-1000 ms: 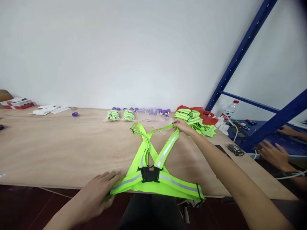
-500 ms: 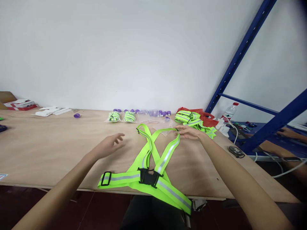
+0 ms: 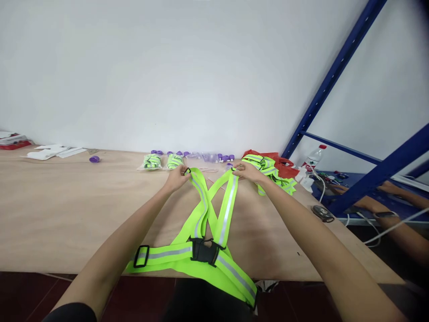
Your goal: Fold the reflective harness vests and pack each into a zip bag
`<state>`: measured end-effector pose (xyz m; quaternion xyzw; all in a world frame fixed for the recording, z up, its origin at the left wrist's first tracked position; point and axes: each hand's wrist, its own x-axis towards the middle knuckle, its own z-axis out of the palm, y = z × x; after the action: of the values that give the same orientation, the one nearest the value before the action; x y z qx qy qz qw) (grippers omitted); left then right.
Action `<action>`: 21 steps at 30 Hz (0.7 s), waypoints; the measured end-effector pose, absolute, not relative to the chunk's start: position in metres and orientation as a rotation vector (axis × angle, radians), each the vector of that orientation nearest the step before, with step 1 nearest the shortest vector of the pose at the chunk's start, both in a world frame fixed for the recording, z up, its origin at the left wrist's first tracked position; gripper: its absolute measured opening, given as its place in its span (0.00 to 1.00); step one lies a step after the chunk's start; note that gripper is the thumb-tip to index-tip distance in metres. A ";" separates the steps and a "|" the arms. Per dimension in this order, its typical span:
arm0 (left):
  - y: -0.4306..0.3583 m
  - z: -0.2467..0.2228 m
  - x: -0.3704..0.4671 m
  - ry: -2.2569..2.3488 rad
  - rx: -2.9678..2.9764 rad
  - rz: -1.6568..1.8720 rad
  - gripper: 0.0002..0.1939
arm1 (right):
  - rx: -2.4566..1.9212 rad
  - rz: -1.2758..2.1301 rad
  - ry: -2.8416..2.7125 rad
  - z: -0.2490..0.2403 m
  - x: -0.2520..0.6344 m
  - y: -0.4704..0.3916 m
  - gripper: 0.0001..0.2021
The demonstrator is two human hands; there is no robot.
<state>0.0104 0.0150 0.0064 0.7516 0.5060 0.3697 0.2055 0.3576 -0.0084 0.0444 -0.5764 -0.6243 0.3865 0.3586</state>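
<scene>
A neon green reflective harness (image 3: 229,201) lies spread over the table's front part, its shoulder straps crossing and its waist band hanging past the front edge. A black buckle (image 3: 204,251) sits at its centre. My left hand (image 3: 177,177) pinches the top of the left shoulder strap by a small black slider. With its fingers closed, my right hand (image 3: 246,171) grips the top of the right shoulder strap. Both strap tops are raised a little toward the far side. A black adjuster (image 3: 141,256) shows on the left of the waist band.
Two bagged green bundles (image 3: 152,162) stand near the wall beside purple pieces (image 3: 226,158). More green straps (image 3: 268,166) lie on a red bag (image 3: 284,166) at right, near a bottle (image 3: 314,158). Another person's arms (image 3: 398,223) show beyond the blue frame (image 3: 378,179).
My left hand has moved right and forward and taken hold of the left strap top. My right hand has shifted slightly left with its strap, which is now straighter.
</scene>
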 end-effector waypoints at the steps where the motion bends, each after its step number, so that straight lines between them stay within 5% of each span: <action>1: 0.018 0.014 0.010 1.410 2.121 1.053 0.20 | -1.489 0.961 -1.639 0.047 0.352 0.001 0.17; 9: 0.050 0.067 0.035 1.345 2.451 0.923 0.19 | -1.539 0.782 -1.879 0.044 0.286 0.073 0.12; 17: 0.076 0.041 0.053 1.346 2.567 0.456 0.17 | -1.595 0.620 -2.036 0.013 0.249 0.079 0.16; 21: 0.059 0.031 0.048 1.427 2.543 0.346 0.27 | -1.576 0.555 -2.083 0.018 0.269 0.023 0.29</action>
<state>0.0477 0.0592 0.0314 0.8614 0.4835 0.1170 0.1023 0.2693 0.0234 0.0178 -0.5738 -0.7585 0.2022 0.2334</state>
